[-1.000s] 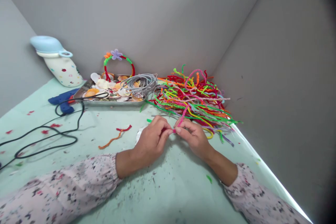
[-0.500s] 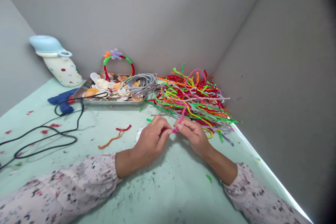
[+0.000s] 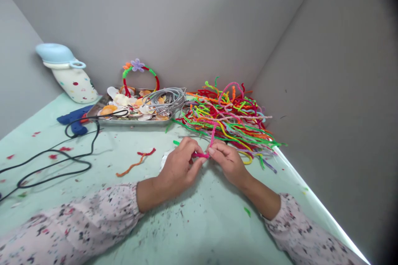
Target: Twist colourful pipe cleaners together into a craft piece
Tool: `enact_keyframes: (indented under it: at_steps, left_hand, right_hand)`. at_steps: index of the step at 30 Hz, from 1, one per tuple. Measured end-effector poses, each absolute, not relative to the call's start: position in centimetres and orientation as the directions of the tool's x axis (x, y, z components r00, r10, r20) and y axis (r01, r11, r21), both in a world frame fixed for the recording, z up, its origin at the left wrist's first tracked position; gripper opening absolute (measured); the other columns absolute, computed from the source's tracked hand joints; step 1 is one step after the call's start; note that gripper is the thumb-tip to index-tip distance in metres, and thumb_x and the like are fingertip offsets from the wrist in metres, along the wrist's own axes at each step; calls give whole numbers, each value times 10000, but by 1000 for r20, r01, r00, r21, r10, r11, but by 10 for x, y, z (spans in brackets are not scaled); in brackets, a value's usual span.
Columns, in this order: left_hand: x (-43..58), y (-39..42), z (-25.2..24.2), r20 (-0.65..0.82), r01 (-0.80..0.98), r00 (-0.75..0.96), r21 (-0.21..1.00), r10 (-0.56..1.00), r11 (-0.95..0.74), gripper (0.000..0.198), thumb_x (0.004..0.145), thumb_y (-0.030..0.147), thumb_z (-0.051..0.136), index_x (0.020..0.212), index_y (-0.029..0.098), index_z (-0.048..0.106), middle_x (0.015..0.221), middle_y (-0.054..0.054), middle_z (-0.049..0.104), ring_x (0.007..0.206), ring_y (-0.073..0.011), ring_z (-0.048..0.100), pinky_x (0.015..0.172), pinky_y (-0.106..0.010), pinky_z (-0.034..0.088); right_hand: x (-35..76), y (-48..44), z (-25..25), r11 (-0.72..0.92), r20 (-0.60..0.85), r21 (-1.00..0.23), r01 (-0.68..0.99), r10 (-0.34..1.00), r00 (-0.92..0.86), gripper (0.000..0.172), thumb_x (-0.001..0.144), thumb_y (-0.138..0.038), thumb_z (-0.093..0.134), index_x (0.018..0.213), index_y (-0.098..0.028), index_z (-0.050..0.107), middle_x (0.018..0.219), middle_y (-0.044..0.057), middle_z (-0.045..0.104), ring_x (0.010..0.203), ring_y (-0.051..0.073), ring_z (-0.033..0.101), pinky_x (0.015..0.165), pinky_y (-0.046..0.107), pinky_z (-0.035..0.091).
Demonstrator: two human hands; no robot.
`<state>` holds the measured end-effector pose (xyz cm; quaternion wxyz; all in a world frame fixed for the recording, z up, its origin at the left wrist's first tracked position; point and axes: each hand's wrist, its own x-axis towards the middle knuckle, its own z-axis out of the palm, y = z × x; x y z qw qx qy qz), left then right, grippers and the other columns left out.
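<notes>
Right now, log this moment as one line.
left hand: pinching pink pipe cleaner | right hand: pinching same cleaner | behind: cleaner pile, shell tray | left: glue gun

Soft even light, warped dark edges

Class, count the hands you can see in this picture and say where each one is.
2. The left hand and the right hand meet at the middle of the green table, both pinching a pink pipe cleaner. No others show.
</notes>
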<state>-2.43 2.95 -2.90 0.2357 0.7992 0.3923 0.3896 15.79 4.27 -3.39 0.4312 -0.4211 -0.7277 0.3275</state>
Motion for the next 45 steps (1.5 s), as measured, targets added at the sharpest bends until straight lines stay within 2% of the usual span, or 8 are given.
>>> enact_keyframes:
  at_steps: [3,12,18,24,31,39,44,45]
  left_hand:
    - [-23,29,-28,420,449,374,698,827,-558,164,859,198,558,1015,206,508,1024,-57,505,844,-169,522,627,-263,453]
    - [-23,30,-28,472,435,373,672,799,-599,46,879,160,523,904,195,537,966,-57,530,897,-184,528,767,-322,478]
    - [-23,28,-27,451,436,340,702,825,-563,223,855,143,550,1068,206,534,1089,-70,514,893,-163,550,701,-273,522]
    - [-24,33,-30,503,430,272,700,821,-571,172,904,171,505,1045,211,595,1116,-86,504,1016,-188,551,770,-298,552]
    - [-24,28,-28,528,373,296,704,796,-605,249,888,195,548,1132,227,582,1189,-94,503,1016,-180,570,734,-270,583]
    - [-23,31,-28,502,416,330,682,799,-601,94,903,201,539,968,200,607,1031,-68,564,946,-176,571,762,-303,523]
    - [-24,32,-27,514,415,299,688,804,-595,78,929,199,495,942,188,571,957,-57,572,918,-179,537,799,-326,460]
    - [-24,32,-26,511,414,291,695,809,-588,77,931,200,492,940,186,567,953,-56,569,908,-177,532,783,-319,454]
  right_hand:
    - [158,43,-35,463,381,-813,354,882,-278,324,923,-362,485,637,-209,496,659,-18,442,691,154,452,697,299,373]
    - [158,42,-34,486,405,-788,378,871,-276,284,912,-357,503,670,-211,530,678,-8,498,697,161,480,710,313,390]
    - [160,44,-38,447,401,-835,319,893,-203,271,904,-333,516,663,-208,516,669,-17,463,682,154,462,691,300,370]
    - [163,48,-41,370,361,-908,198,929,-84,242,885,-324,499,675,-208,534,701,-8,503,684,159,461,665,294,369]
    - [162,46,-39,408,393,-882,235,913,-111,272,892,-335,509,651,-209,514,689,-11,476,682,159,459,679,300,371]
    - [160,44,-40,472,431,-826,307,881,-193,250,912,-324,513,689,-213,529,694,-14,482,698,157,473,715,306,388]
    - [158,40,-37,558,540,-749,357,827,-159,47,875,-276,580,873,-230,572,863,16,577,849,186,549,818,339,424]
    - [157,39,-37,573,560,-730,372,814,-155,68,859,-263,604,907,-234,565,885,19,578,866,188,553,828,344,430]
